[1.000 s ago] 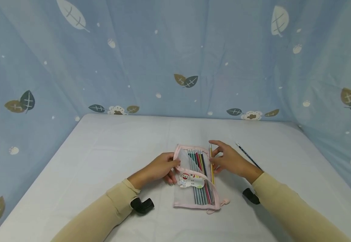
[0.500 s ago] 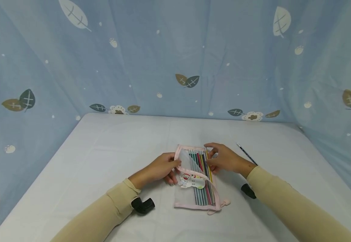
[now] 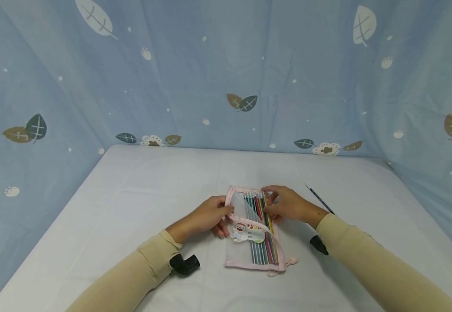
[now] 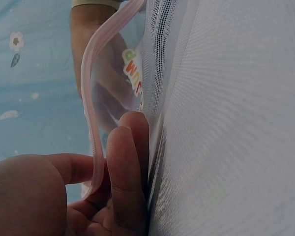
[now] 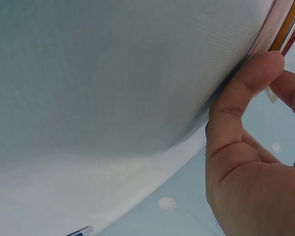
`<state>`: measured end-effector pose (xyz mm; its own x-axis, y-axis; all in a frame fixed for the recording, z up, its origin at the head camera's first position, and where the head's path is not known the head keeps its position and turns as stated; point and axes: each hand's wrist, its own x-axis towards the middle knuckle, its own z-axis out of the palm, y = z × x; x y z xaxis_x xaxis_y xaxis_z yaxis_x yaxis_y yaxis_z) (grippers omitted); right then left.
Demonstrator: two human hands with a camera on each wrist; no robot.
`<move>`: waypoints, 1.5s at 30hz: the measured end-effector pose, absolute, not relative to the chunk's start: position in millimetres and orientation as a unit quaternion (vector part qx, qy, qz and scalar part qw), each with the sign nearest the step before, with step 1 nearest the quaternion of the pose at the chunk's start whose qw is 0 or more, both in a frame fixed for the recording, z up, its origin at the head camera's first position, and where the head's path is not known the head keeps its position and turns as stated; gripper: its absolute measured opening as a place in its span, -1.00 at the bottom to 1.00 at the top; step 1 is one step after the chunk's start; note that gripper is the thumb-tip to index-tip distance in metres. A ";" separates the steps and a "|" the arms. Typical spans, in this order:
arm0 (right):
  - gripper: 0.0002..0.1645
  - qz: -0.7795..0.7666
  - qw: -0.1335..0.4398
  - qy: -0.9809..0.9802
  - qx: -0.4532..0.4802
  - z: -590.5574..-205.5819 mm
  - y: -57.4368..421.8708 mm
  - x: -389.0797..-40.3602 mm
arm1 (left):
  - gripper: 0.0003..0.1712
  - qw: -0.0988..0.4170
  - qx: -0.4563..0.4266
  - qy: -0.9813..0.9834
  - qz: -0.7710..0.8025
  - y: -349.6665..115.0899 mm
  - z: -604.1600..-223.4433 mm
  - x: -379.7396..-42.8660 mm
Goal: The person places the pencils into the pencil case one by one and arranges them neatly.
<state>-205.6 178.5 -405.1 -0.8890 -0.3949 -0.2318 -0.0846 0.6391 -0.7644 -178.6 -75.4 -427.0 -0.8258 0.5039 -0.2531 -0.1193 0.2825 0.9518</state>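
A see-through mesh pencil case point(image 3: 236, 255) with pink trim lies on the table, its top partly peeled back. My left hand point(image 3: 208, 216) pinches the pink trim point(image 4: 88, 73) of the raised flap between thumb and fingers. Several pencils point(image 3: 258, 251) with silvery ends lie side by side inside, toward the right. With thumb and fingers my right hand point(image 3: 290, 204) holds a yellow pencil point(image 5: 287, 27) at the case's right edge, alongside the others. Below the flap's edge shows a cartoon label point(image 3: 247, 234). Mesh and flap cover the pencils' lower parts.
A dark pencil point(image 3: 317, 197) lies loose on the white table point(image 3: 163, 173), beyond the right forearm. A pink zip pull point(image 3: 291, 261) sticks out at the case's lower right corner. Blue leaf-print cloth point(image 3: 194, 78) hangs behind. Black wrist mounts point(image 3: 184, 264) sit below both wrists.
My right hand has moved left with the yellow pencil, from beside the case's right edge to in among the other pencils. My left hand keeps its hold on the flap.
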 end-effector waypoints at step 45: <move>-0.40 -0.287 -0.139 0.924 -0.209 -381.5 211.7 -150.6 | -0.70 0.268 0.131 0.753 0.586 -74.3 -426.3 -179.5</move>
<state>-150.6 211.7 -381.5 -0.8734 -0.3070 0.3780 -0.4672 0.7474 -0.4724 -179.5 -74.3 -426.3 -0.8219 0.5117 -0.2502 -0.1168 0.2785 0.9533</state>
